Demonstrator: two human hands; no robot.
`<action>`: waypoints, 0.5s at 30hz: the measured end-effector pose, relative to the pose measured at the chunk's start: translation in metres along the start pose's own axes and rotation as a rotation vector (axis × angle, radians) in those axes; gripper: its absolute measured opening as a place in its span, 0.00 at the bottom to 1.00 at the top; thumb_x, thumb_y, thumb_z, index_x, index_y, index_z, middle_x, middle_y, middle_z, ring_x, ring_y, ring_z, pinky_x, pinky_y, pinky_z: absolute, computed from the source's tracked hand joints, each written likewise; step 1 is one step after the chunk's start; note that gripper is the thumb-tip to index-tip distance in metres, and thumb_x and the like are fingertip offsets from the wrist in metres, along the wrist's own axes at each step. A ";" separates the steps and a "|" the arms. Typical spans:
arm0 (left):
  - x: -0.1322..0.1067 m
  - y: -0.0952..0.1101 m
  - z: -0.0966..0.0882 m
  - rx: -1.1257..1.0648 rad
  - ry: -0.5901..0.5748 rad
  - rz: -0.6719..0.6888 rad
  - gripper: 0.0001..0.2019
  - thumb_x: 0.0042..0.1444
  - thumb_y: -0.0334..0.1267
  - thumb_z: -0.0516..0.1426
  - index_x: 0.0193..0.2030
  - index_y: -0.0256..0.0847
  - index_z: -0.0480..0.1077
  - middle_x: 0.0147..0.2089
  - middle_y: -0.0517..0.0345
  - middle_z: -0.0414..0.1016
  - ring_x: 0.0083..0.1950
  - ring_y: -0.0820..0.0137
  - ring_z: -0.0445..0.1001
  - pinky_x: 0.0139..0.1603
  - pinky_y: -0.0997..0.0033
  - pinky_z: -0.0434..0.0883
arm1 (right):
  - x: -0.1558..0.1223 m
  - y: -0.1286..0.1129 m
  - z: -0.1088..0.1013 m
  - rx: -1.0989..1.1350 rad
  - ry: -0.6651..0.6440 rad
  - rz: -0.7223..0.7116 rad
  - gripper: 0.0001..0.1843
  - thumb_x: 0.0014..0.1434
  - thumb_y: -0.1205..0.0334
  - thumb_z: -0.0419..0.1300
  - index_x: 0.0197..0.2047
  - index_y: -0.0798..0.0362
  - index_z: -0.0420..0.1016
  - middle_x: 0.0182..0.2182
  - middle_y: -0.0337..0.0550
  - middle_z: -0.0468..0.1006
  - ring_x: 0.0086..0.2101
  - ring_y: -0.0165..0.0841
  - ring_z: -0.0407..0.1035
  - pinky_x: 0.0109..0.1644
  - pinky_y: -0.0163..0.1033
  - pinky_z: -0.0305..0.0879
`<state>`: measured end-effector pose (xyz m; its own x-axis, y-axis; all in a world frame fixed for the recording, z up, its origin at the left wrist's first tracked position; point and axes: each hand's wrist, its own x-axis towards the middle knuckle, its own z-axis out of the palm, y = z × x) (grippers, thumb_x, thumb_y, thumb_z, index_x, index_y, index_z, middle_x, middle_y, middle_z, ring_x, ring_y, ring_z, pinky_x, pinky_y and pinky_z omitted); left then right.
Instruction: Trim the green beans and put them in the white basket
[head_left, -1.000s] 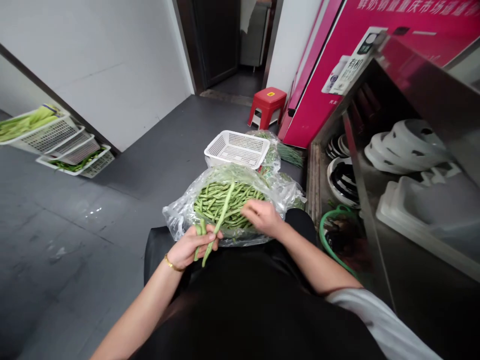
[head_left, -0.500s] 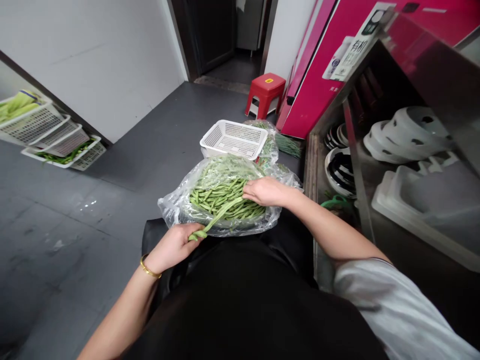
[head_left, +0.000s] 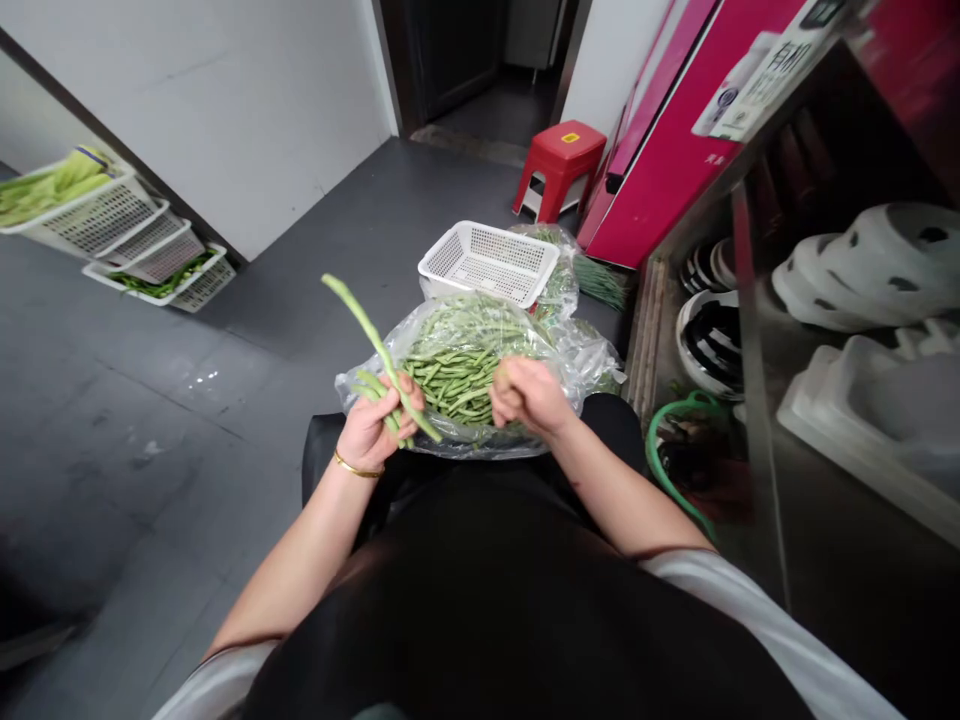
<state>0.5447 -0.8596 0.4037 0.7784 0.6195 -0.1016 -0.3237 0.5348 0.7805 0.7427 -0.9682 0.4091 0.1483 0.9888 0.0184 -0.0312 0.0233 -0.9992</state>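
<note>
A clear plastic bag point(head_left: 352, 385) full of cut green bean pieces point(head_left: 456, 368) lies on my black-aproned lap. My left hand point(head_left: 373, 432) is closed around a few green beans; one long bean point(head_left: 367, 330) sticks up and to the left out of the grip. My right hand point(head_left: 529, 395) hovers over the right side of the bag with its fingers curled together; I cannot make out anything in them. A gold bangle sits on my left wrist.
A white perforated basket point(head_left: 489, 262) stands beyond the bag, with another bag of long beans point(head_left: 596, 280) beside it. A red stool point(head_left: 559, 168) is farther back. Stacked white baskets of greens point(head_left: 112, 230) lean at the left wall. Steel shelving with white dishes point(head_left: 862, 270) and a green hose point(head_left: 675, 430) lies right.
My left hand has lifted from the bag's front edge and now holds the long bean pointing up-left. My right hand has drawn back from the pile and curled its fingers.
</note>
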 end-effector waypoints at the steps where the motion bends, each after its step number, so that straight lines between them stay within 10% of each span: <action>1: 0.004 0.002 0.004 -0.044 0.050 0.040 0.08 0.48 0.36 0.62 0.34 0.37 0.70 0.28 0.56 0.72 0.21 0.79 0.60 0.16 0.82 0.57 | 0.002 0.004 0.001 -0.178 0.001 0.049 0.23 0.59 0.41 0.48 0.27 0.52 0.62 0.18 0.34 0.61 0.20 0.27 0.60 0.29 0.35 0.63; 6: 0.013 0.004 0.016 -0.018 0.177 0.102 0.08 0.49 0.34 0.62 0.36 0.36 0.70 0.32 0.54 0.75 0.23 0.78 0.65 0.19 0.81 0.63 | 0.002 0.015 0.012 -0.648 -0.144 0.003 0.15 0.61 0.52 0.52 0.43 0.53 0.70 0.28 0.40 0.73 0.32 0.30 0.68 0.39 0.34 0.59; 9: 0.012 -0.006 0.016 0.021 0.211 0.057 0.10 0.48 0.35 0.63 0.36 0.36 0.69 0.32 0.54 0.75 0.22 0.78 0.65 0.19 0.80 0.63 | 0.000 0.016 0.026 -0.701 -0.202 -0.153 0.14 0.62 0.56 0.49 0.34 0.54 0.71 0.24 0.39 0.71 0.28 0.28 0.65 0.35 0.33 0.58; 15: -0.003 -0.023 0.027 0.058 0.301 0.115 0.17 0.44 0.42 0.65 0.36 0.36 0.67 0.38 0.49 0.76 0.28 0.73 0.71 0.23 0.76 0.67 | 0.005 0.026 0.029 -0.142 0.005 0.048 0.17 0.61 0.51 0.50 0.24 0.51 0.62 0.13 0.31 0.58 0.16 0.26 0.56 0.22 0.33 0.58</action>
<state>0.5645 -0.8891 0.4027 0.5416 0.8208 -0.1816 -0.3622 0.4228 0.8307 0.7144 -0.9583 0.3843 0.1547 0.9875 -0.0291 0.1016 -0.0452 -0.9938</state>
